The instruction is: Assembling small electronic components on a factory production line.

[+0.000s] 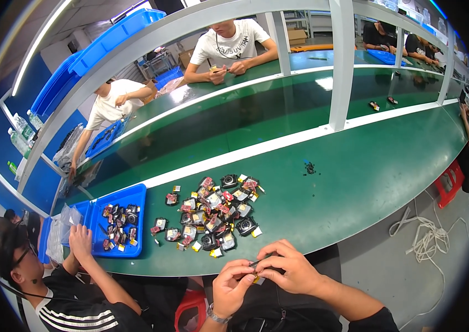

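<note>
close over the lap, the left hand (234,285) and right hand (290,271) are both pinching one small dark part (256,267), keeping it steady beside the pile of parts (212,213) lying on the green table (356,177).

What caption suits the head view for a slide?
Both hands, left hand and right hand, hold a small part beside the parts pile on green table.

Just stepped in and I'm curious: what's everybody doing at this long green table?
The person wearing the camera holds a small part between the left hand and right hand, at the near edge of the green table. A pile of small black, red and yellow parts lies just beyond. To the left, a co-worker's hand rests by a blue tray holding similar pieces. Other people sit across the table.
</note>
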`<state>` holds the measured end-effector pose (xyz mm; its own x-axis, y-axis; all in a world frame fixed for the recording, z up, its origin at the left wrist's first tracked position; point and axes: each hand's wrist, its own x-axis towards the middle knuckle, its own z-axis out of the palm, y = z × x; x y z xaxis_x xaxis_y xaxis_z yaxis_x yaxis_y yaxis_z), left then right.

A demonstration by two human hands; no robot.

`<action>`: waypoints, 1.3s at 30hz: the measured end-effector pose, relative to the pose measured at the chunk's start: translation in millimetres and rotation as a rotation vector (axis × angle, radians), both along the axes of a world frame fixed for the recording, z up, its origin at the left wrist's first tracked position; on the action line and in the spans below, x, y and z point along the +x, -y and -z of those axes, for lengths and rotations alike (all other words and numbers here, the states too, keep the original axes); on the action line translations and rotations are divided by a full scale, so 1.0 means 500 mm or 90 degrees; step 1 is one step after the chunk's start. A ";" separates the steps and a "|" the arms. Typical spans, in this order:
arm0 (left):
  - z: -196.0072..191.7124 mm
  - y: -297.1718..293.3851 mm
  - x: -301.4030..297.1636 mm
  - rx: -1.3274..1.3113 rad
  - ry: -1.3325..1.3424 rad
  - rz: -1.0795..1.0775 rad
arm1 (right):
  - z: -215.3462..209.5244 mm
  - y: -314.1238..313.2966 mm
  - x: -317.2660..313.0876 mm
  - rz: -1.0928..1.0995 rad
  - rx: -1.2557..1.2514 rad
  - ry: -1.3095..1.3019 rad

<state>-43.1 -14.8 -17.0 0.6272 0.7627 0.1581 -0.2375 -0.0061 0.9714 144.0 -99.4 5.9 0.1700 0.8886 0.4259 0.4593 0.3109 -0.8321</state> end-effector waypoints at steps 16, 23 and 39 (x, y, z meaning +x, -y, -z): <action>-0.008 0.027 0.001 -0.098 -0.039 0.011 | -0.017 0.007 0.003 0.000 0.021 0.175; 0.011 0.022 -0.012 -0.199 -0.066 0.042 | -0.019 0.022 -0.009 0.022 0.031 0.191; 0.006 0.039 -0.006 -0.252 -0.008 0.023 | -0.009 0.030 -0.015 0.018 0.001 0.156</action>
<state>-46.0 -34.4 -20.2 0.6544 0.7407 -0.1519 -0.2191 0.3780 0.8995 136.5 -114.2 10.6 0.0858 0.8847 0.4582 0.6561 0.2959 -0.6943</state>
